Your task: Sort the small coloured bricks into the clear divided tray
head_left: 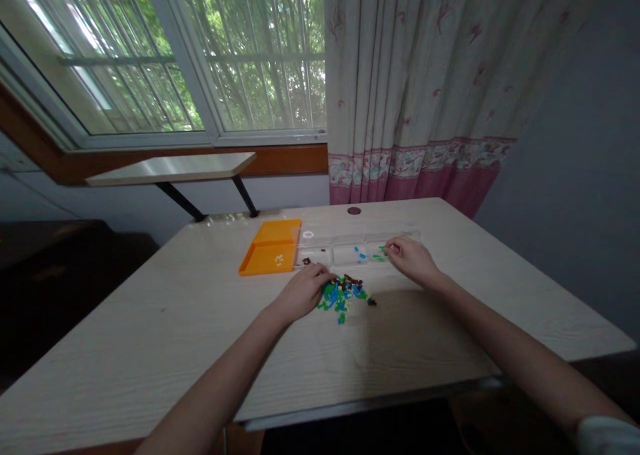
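Note:
A mixed pile of small blue, green, brown and yellow building bricks [334, 296] lies on the table. My left hand [304, 290] reaches into its left side, fingers bent and pressed together at the bricks; what they hold, if anything, is hidden. Over the right end of a clear plastic compartment tray [345, 254], my right hand [411, 258] is closed in a pinch, with a green brick [383, 249] at its fingertips. Below these fingers, green bricks [379, 258] lie in one compartment. Blue bricks [361, 255] and brown bricks [306, 261] sit in others.
An orange open box [270, 247] holding a few pale bricks stands left of the tray. Behind it rises a small raised shelf [173, 167] on black legs. A dark round cap [354, 210] is set in the table [200, 322] near its back edge, by the curtain [400, 95].

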Action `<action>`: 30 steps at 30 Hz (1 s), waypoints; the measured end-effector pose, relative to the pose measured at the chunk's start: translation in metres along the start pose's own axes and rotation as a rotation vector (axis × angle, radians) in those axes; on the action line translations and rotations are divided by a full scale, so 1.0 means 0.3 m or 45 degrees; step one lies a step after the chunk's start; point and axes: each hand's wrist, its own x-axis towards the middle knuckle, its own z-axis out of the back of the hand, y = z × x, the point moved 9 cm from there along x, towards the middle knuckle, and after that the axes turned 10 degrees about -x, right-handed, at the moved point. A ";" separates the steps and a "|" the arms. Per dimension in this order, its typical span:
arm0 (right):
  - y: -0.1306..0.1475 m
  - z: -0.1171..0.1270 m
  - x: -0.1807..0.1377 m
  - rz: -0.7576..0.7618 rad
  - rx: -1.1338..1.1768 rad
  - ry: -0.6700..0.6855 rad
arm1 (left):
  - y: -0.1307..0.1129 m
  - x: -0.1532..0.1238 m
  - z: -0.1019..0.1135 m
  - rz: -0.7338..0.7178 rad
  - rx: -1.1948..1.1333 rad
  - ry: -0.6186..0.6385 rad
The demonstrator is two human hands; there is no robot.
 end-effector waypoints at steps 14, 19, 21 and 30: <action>0.273 -0.056 -0.085 0.467 0.289 0.288 | -0.048 0.003 0.000 -0.081 -0.075 0.035; 0.386 -0.042 -0.145 0.749 0.404 0.332 | -0.055 0.005 -0.004 -0.098 -0.072 0.052; 0.400 -0.039 -0.155 0.791 0.414 0.330 | -0.055 0.005 -0.004 -0.106 -0.076 0.047; 0.397 -0.054 -0.155 0.782 0.396 0.315 | -0.053 0.008 -0.006 -0.109 -0.057 0.038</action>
